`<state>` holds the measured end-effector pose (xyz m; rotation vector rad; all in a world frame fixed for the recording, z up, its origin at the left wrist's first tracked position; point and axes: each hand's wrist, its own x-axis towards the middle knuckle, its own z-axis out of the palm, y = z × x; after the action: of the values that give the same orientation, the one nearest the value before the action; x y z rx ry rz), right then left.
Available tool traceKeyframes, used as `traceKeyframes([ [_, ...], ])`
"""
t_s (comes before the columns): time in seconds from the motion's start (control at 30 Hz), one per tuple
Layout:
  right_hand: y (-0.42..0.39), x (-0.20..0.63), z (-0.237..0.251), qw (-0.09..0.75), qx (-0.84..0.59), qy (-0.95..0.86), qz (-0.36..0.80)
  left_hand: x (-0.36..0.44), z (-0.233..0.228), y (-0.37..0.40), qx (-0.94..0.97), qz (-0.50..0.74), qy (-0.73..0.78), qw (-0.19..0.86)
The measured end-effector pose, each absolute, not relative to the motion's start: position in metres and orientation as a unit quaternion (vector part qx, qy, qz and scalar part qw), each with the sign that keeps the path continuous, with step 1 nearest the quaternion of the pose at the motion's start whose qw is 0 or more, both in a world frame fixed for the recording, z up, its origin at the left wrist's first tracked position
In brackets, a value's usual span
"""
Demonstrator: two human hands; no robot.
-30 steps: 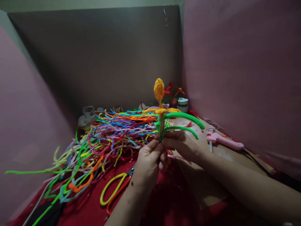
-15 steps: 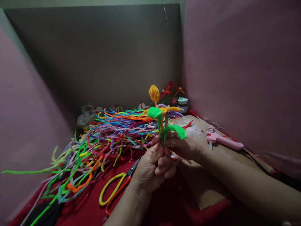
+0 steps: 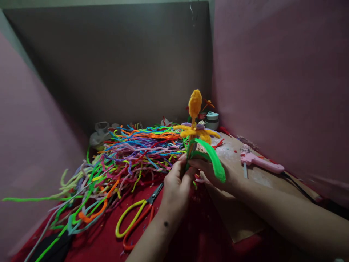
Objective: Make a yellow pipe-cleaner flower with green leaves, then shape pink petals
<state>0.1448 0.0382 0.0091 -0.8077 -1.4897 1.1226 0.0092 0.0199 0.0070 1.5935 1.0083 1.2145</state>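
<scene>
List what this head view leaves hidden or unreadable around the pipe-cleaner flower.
- Lower stem of the pipe-cleaner flower: covered by the left hand and right hand.
- Fingertip grip on the stem: hidden behind the hands' backs.
- Scissors blades: tips run under the left hand.
- Small jar and red items behind the flower: too small and dim.
- Glue gun cord: leaves at the right edge.

Pretty dim shot overall, the far wall (image 3: 114, 65) is basically a grey-brown murk. What light there is lands on the near right, so the cardboard sheet (image 3: 240, 153) shows a pale sheen. Wide-angle lens bends the side walls outward at the edges. The near corners go soft and smeary, colours a bit muddy.
</scene>
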Motion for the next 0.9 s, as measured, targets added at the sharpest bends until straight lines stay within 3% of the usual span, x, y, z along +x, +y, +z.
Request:
traceKeyframes([
  [0.13, 0.029, 0.142, 0.018, 0.543, -0.366, -0.628, 0.421, 0.006, -0.008, 0.021, 0.755, 0.457, 0.464, 0.082],
  [0.23, 0.028, 0.138, 0.018, 0.537, -0.354, -0.631, 0.433, 0.003, -0.012, 0.022, 0.779, 0.434, 0.452, 0.033],
  [0.4, 0.030, 0.135, 0.020, 0.551, -0.325, -0.628, 0.444, 0.005, 0.000, 0.022, 0.729, 0.478, 0.439, 0.218],
  [0.5, 0.029, 0.134, 0.021, 0.519, -0.293, -0.618, 0.512, 0.008, 0.008, 0.020, 0.667, 0.488, 0.418, 0.377],
  [0.6, 0.031, 0.135, 0.017, 0.496, -0.258, -0.596, 0.576, 0.009, 0.013, 0.017, 0.594, 0.477, 0.366, 0.534],
  [0.73, 0.040, 0.140, 0.005, 0.537, -0.265, -0.556, 0.577, 0.008, 0.013, 0.015, 0.462, 0.440, 0.244, 0.730],
  [0.9, 0.045, 0.144, 0.002, 0.497, -0.166, -0.559, 0.642, 0.008, 0.008, 0.015, 0.381, 0.387, 0.118, 0.831],
])
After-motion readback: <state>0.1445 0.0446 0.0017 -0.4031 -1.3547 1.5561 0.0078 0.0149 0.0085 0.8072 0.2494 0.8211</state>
